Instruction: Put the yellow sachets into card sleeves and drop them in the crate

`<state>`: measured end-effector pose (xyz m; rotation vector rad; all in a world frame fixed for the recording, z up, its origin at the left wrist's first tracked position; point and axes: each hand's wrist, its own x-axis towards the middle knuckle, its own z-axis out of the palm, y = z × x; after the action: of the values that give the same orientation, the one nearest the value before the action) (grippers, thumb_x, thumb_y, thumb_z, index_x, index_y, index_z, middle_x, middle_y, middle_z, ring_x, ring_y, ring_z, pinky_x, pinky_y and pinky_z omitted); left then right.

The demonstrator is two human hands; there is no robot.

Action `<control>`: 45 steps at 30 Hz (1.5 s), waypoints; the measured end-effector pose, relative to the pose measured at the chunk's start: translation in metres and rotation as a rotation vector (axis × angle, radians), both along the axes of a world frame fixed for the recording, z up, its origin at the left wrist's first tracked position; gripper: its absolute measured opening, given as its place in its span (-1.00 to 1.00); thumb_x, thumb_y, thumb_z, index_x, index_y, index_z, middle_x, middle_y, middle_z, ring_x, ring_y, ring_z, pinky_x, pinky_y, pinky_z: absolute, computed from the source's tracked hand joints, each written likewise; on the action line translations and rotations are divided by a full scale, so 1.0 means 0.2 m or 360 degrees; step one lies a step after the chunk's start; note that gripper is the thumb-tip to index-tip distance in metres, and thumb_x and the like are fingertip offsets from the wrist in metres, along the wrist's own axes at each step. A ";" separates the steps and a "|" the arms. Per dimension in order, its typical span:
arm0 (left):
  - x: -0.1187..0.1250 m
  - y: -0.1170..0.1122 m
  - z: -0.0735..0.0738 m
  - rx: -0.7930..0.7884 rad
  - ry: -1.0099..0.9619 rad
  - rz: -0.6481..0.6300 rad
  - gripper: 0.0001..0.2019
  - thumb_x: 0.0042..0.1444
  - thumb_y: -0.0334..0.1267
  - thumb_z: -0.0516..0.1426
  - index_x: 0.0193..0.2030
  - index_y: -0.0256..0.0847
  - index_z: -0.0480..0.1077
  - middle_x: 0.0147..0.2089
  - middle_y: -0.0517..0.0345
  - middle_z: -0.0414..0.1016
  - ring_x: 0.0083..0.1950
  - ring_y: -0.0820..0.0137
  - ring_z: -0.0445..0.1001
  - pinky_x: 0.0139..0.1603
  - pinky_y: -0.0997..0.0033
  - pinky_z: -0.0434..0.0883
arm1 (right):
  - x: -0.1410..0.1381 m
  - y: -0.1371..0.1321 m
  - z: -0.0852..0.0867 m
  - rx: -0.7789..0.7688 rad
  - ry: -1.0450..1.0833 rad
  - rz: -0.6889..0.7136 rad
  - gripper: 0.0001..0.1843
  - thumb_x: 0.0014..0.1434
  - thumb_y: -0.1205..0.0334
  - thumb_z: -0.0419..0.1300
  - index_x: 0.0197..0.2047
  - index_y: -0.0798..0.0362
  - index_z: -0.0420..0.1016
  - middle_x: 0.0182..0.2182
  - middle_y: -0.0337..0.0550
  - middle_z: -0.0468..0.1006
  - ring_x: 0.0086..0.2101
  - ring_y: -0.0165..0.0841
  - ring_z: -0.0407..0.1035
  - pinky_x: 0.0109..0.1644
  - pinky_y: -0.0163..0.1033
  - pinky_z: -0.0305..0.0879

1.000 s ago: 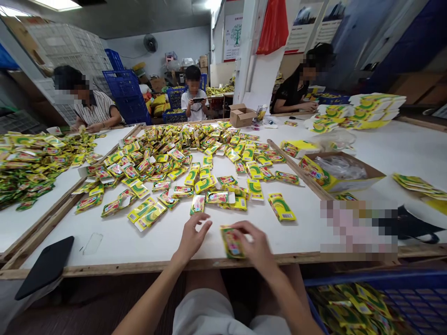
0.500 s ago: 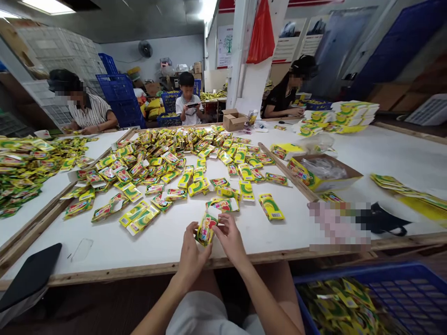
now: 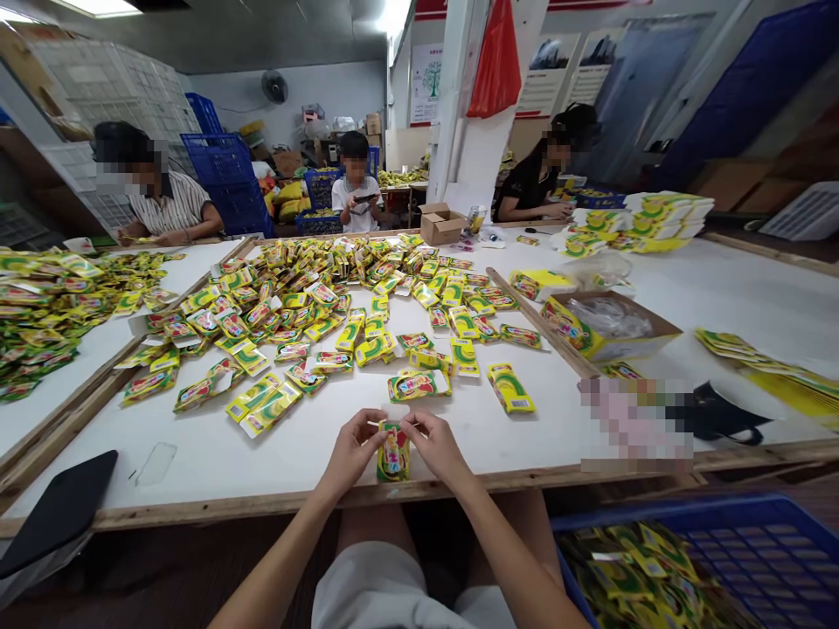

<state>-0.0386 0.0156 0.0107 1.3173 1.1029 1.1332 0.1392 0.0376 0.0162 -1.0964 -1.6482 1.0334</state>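
Between my hands, close to the table's front edge, stands a small yellow and green printed box [image 3: 393, 454] with its white end flap raised at the top. My left hand [image 3: 357, 447] pinches its upper left corner. At the upper right corner, my right hand [image 3: 436, 445] grips it with thumb and fingers. Just beyond lies a similar box [image 3: 418, 385] on its side. Another box [image 3: 511, 390], green arc up, lies to the right. A large heap of such boxes [image 3: 294, 297], several with open white flaps, spreads over the table behind.
Wooden strips [image 3: 544, 328] divide the white table [image 3: 472, 445]. A carton of clear plastic bags [image 3: 609, 323] stands right; a blue basket [image 3: 753, 550] of boxes sits below. A dark phone-like slab [image 3: 62, 507] lies left. Three people [image 3: 174, 205] sit across the table.
The box has turned from tilted to upright and come down nearer the table edge. Both hands have shifted to its top corners by the flap.
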 end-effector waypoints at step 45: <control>0.22 0.43 0.08 0.0283 0.0830 0.0021 -0.42 -0.13 -0.25 0.30 0.08 -0.20 0.29 -0.07 -0.08 0.49 -0.02 0.06 0.46 -0.02 0.09 0.36 | 0.77 -0.34 0.33 -0.0035 -0.0686 -0.0773 -0.69 0.08 -0.02 0.11 -0.28 0.03 0.48 -0.35 -0.08 0.57 -0.37 -0.21 0.46 -0.26 -0.16 0.38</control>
<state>0.0057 0.1019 0.0269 1.8112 1.4064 0.9339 0.2925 -0.0295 0.0829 -1.7172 -1.5694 0.5212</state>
